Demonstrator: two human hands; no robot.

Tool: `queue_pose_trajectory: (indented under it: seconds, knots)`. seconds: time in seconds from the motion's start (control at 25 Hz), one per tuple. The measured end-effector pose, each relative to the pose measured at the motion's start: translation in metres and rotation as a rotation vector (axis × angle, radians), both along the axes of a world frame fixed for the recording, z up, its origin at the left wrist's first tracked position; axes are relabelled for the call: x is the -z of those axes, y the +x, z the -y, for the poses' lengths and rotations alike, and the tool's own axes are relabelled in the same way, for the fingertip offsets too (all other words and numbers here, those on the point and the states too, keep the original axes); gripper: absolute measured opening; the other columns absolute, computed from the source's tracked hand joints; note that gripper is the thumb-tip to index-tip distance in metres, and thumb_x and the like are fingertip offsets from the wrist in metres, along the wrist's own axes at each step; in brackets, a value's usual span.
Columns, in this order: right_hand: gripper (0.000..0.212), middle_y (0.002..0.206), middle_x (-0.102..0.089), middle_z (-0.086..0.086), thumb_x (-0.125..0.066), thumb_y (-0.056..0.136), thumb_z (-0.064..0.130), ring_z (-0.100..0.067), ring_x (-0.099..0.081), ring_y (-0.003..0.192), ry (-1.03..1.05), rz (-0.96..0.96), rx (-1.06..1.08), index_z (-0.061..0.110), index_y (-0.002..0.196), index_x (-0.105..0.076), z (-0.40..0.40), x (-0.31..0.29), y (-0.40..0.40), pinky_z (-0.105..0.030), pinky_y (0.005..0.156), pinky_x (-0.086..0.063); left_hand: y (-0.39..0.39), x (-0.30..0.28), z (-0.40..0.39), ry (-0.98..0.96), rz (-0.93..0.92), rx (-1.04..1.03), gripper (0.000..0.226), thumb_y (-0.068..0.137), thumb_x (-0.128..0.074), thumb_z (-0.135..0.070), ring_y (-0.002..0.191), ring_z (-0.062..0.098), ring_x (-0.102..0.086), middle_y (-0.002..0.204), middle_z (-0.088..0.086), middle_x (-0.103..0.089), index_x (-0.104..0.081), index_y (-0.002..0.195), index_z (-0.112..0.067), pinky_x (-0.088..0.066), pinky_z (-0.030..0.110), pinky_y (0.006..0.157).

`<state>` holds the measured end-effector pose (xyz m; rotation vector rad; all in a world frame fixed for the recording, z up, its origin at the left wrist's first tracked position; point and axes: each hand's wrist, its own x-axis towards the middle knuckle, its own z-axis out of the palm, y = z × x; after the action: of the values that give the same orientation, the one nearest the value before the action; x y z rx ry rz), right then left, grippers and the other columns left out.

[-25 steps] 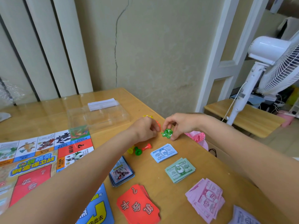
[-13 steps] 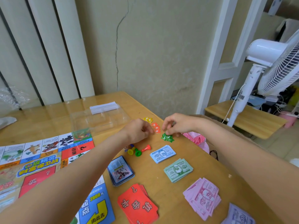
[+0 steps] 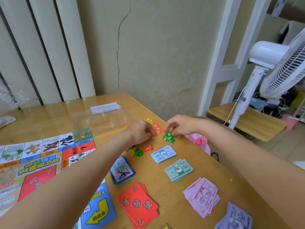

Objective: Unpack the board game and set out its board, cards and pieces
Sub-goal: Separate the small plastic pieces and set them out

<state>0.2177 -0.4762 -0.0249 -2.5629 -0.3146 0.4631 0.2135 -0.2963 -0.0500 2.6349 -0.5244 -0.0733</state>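
The game board (image 3: 41, 164) lies flat at the left of the wooden table (image 3: 165, 192). My left hand (image 3: 142, 132) is curled, fingertips by the orange star tokens (image 3: 157, 128). My right hand (image 3: 179, 125) pinches the top of the green star tokens (image 3: 168, 138). Yellow star tokens (image 3: 149, 120) lie just beyond. Yellow, green and red pawns (image 3: 139, 151) and a small die stand below my left wrist. Money stacks are blue (image 3: 163, 153), green (image 3: 179, 169), pink (image 3: 202, 195) and purple (image 3: 234, 219). Picture cards (image 3: 122, 171) and red chance cards (image 3: 138, 204) lie nearer.
A clear plastic tray (image 3: 100, 119) with a white paper slip (image 3: 104, 107) sits behind the hands. The table's right edge runs close beside the tokens, with pink checked cloth (image 3: 198, 140) below it. A white standing fan (image 3: 270, 70) and a low wooden bench (image 3: 247, 121) are at the right.
My right hand has shifted slightly right and lifted its fingers onto the green star pile. The orange and yellow stars came into view as my left hand drew back.
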Motion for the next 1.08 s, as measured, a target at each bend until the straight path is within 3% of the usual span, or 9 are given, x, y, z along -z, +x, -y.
queue_pose_trajectory:
  seconds: [0.2,0.4,0.52,0.68,0.84,0.96,1.08]
  knots:
    - [0.035,0.099,-0.056,-0.005,-0.043,0.090,-0.007,-0.014,-0.052,0.068,-0.061,0.079,-0.021,0.010,0.113,-0.062,-0.003,-0.007,-0.003,-0.018,0.063,-0.046,-0.001,-0.008,-0.004,0.024,0.001,-0.019,0.026,0.088,-0.051,-0.005,0.105,0.018,-0.058,0.112,0.006,-0.066,-0.068,0.106,-0.013,-0.041,0.021,0.087]
    - [0.047,0.114,-0.060,-0.007,-0.033,0.086,-0.010,-0.013,-0.048,0.088,-0.046,0.322,-0.009,0.014,0.111,-0.065,-0.018,-0.020,-0.006,-0.009,0.054,-0.038,-0.010,-0.020,-0.021,0.068,0.044,-0.086,0.028,0.090,-0.049,-0.004,0.110,0.020,-0.057,0.118,0.006,-0.064,-0.066,0.112,-0.010,-0.041,0.021,0.087]
    - [0.049,0.114,-0.060,-0.005,-0.033,0.085,-0.010,-0.016,-0.052,0.098,-0.063,0.347,-0.031,0.015,0.114,-0.064,-0.031,-0.021,-0.011,-0.015,0.072,-0.039,-0.023,-0.025,-0.043,0.095,0.070,-0.149,0.032,0.088,-0.049,-0.002,0.111,0.020,-0.058,0.120,0.006,-0.064,-0.067,0.113,-0.011,-0.040,0.019,0.088]
    - [0.037,0.091,-0.057,-0.001,-0.041,0.088,-0.008,-0.014,-0.053,0.071,0.045,0.348,-0.051,0.012,0.107,-0.067,-0.051,-0.014,-0.030,-0.019,0.067,-0.046,-0.048,-0.027,-0.075,0.079,0.064,-0.199,0.032,0.086,-0.049,0.000,0.108,0.019,-0.060,0.117,0.006,-0.066,-0.069,0.109,-0.010,-0.041,0.021,0.091]
    - [0.016,0.087,-0.060,-0.001,-0.057,0.088,0.006,-0.012,-0.055,0.062,0.080,0.304,-0.101,0.011,0.099,-0.069,-0.066,-0.016,-0.050,-0.024,0.077,-0.048,-0.076,-0.027,-0.090,0.058,0.075,-0.195,0.029,0.087,-0.051,-0.001,0.105,0.017,-0.061,0.113,0.004,-0.068,-0.070,0.107,-0.011,-0.041,0.019,0.086]
    - [0.019,0.098,-0.063,-0.005,-0.063,0.086,0.011,-0.015,-0.057,0.079,-0.071,0.239,-0.166,0.011,0.104,-0.067,-0.078,-0.013,-0.057,-0.026,0.082,-0.046,-0.092,-0.023,-0.096,0.030,0.059,-0.158,0.028,0.088,-0.051,0.000,0.103,0.017,-0.061,0.113,0.005,-0.067,-0.069,0.107,-0.009,-0.041,0.016,0.082]
    - [0.033,0.117,-0.056,-0.006,-0.066,0.085,0.024,-0.017,-0.054,0.098,-0.192,0.252,-0.179,0.015,0.117,-0.060,-0.090,-0.010,-0.063,-0.027,0.086,-0.042,-0.102,-0.020,-0.103,0.026,0.034,-0.160,0.029,0.088,-0.051,0.000,0.103,0.017,-0.061,0.115,0.005,-0.067,-0.068,0.110,-0.009,-0.039,0.012,0.080]
